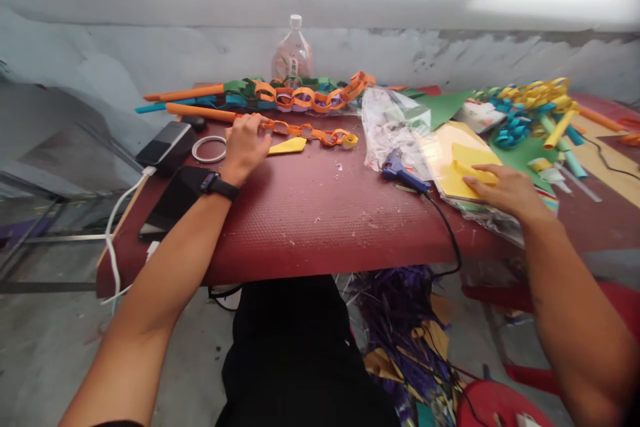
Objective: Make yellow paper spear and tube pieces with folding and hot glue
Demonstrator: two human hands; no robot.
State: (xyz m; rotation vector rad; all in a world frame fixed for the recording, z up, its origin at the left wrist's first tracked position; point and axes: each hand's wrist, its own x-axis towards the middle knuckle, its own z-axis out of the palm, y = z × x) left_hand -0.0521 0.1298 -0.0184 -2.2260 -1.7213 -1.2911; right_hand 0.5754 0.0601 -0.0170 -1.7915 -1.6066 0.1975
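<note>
My left hand (247,149) lies at the left part of the table, its fingers spread over the near end of an orange paper roll (200,112) and the start of an orange paper chain (305,131). Close to its thumb is a flat, pointed yellow piece (289,146), partly hidden by the hand. At the right, my right hand (505,188) is closed on a folded yellow paper sheet (473,159), which rises from a stack of yellow paper (450,177). A blue glue gun (400,170) rests left of that stack.
Behind lie more paper chains (300,99) and a plastic bottle (293,57). A clear plastic bag (387,123) sits mid-table. A white tape ring (209,149), a black phone (175,197) and a charger box (167,145) are left. The glue gun's cord (453,240) hangs over the front edge.
</note>
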